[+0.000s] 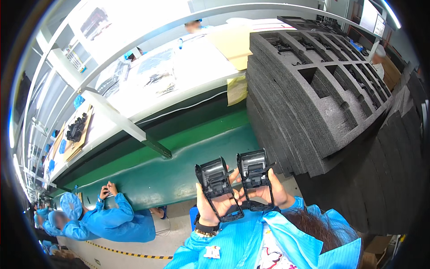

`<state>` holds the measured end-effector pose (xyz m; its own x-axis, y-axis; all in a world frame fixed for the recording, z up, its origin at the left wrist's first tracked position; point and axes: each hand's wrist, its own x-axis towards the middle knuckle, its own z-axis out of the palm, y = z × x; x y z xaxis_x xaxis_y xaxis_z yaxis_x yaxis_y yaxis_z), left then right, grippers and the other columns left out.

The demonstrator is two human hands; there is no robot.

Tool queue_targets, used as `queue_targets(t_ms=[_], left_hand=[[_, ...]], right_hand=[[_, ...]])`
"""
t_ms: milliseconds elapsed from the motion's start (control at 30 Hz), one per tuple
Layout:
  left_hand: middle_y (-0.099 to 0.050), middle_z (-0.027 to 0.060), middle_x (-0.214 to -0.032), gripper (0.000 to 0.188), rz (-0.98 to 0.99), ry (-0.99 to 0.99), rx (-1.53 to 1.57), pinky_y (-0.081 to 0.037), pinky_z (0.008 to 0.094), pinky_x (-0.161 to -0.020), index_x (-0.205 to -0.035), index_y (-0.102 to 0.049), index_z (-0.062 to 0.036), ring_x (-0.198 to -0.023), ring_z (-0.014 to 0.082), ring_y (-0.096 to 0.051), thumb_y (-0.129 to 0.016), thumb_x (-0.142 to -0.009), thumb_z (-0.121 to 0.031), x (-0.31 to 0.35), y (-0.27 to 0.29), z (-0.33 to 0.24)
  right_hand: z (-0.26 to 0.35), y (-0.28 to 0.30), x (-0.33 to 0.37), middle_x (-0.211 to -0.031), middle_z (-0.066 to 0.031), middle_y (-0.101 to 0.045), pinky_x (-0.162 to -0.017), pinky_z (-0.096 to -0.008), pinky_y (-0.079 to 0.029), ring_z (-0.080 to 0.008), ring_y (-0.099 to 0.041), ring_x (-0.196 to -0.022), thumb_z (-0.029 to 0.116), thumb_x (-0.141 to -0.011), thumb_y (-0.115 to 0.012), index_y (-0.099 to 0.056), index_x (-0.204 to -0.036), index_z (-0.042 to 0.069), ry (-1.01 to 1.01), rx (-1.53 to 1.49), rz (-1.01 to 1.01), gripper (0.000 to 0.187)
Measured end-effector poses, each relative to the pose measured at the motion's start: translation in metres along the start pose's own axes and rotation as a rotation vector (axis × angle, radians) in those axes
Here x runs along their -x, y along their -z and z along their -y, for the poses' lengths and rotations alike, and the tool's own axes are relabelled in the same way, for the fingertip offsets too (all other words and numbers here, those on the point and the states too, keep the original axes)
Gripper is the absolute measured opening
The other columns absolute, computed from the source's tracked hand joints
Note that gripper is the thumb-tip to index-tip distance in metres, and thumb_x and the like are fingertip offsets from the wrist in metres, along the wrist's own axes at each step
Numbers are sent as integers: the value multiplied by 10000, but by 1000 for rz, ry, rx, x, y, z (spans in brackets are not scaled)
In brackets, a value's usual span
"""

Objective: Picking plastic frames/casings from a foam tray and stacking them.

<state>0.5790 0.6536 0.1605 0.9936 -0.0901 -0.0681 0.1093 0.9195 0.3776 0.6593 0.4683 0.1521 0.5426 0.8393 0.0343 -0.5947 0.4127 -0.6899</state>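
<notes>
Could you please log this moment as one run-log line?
left hand: holds black plastic frame | right hand: holds second black plastic frame | beside: stacked grey foam trays

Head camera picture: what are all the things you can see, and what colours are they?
black plastic parts: two, black, held up side by side, one in each hand
foam trays: a tall stack, dark grey, right of the hands, cut-out pockets on top
conveyor belt: one, green, running past ahead of the hands
workbench: one, white, beyond the belt, with clear bags on it
cardboard sheet: one, tan, on the workbench
co-worker: one, in blue coat and cap, lower left by the belt
left hand: one, holds the left part; bead bracelet on wrist
right hand: one, holds the right part
</notes>
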Motion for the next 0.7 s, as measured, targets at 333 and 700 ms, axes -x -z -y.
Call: queue_targets(t_ms=[333,700], left_hand=[[-542,188,-1206,995,-13,-20,-75,-488,495,-794,-1380,-369,62,-940,327,-594,-217,-862,-774,1,-10,6],[-454,199,-1328,885,-82,8,-33,-480,517,-733,-1475,-250,-76,-900,369,-584,-295,-877,-726,-26,4,-52]], right_hand=[[17,-5,-8,-1260,-184,-531,-865,-461,-513,-286,-601,-1021,653,-945,-169,-386,-1359,-11,-40,44,44,812],[17,-6,-67,-1282,-214,-515,-935,-516,-468,-346,-594,-1031,606,-963,-224,-349,-1386,-26,-110,-19,-47,771]])
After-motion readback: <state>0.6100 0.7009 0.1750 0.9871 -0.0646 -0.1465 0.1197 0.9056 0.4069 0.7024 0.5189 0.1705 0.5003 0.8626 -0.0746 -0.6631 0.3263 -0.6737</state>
